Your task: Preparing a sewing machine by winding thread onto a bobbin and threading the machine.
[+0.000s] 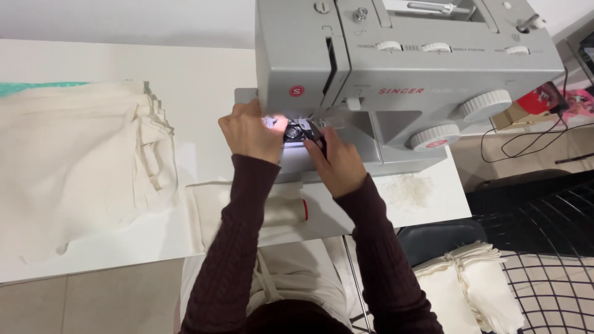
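Both hands are working under the needle of the grey sewing machine (396,74) at the far side of the white surface (204,80). The left hand (250,131) is resting curled beside the open bobbin area (293,132); the right hand (337,162) is pinching something dark there. Fingers this near the needle could be pricked, should the machine start. The bobbin area is looking dark, round and brightly lit.
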